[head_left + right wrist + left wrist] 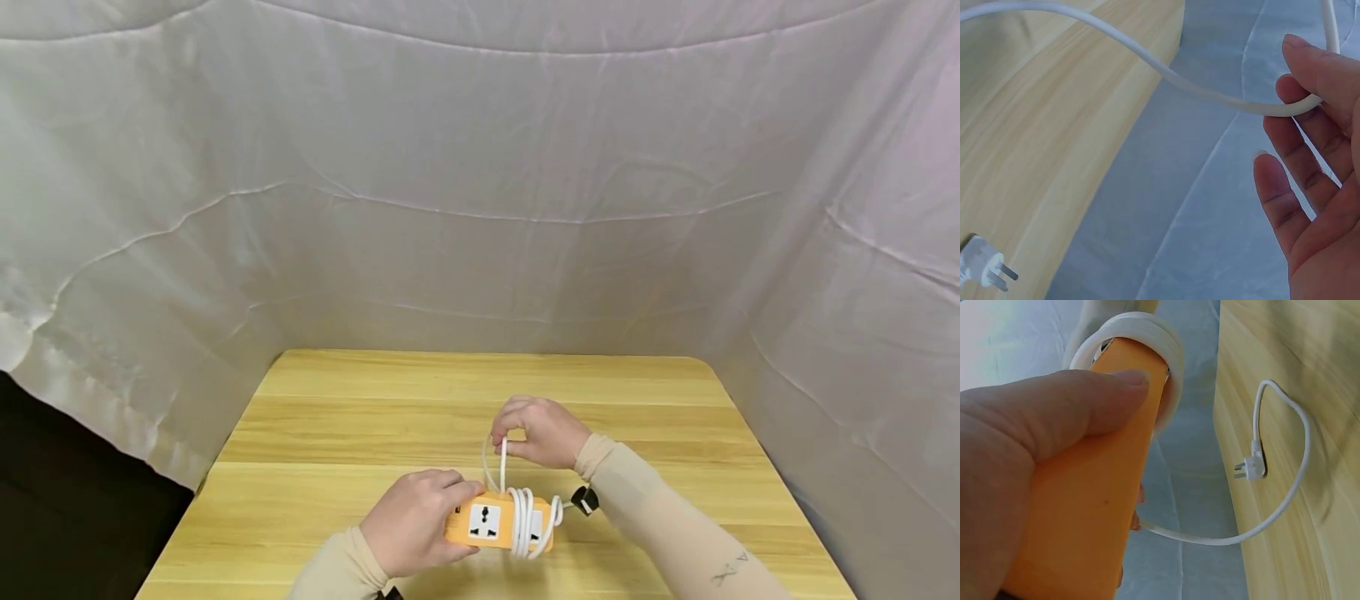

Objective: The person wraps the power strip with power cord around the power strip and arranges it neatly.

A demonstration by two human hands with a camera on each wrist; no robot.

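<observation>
My left hand [420,521] grips one end of an orange power strip [504,537], thumb along its side in the left wrist view. White power cord [522,525] is wound in several turns around the strip's other end. Above and behind the strip, my right hand [542,432] holds a raised loop of that cord. The right wrist view shows the cord [1279,110] bending between thumb and fingers, the lower fingers spread. The cord's loose end curves down to a white plug [1255,465] on the table; I cannot make out the plug in the head view.
A wood-grain table [360,417] lies beneath both hands. Grey fabric [480,250] hangs behind it and along its sides. A small black device [585,500] sits at my right wrist.
</observation>
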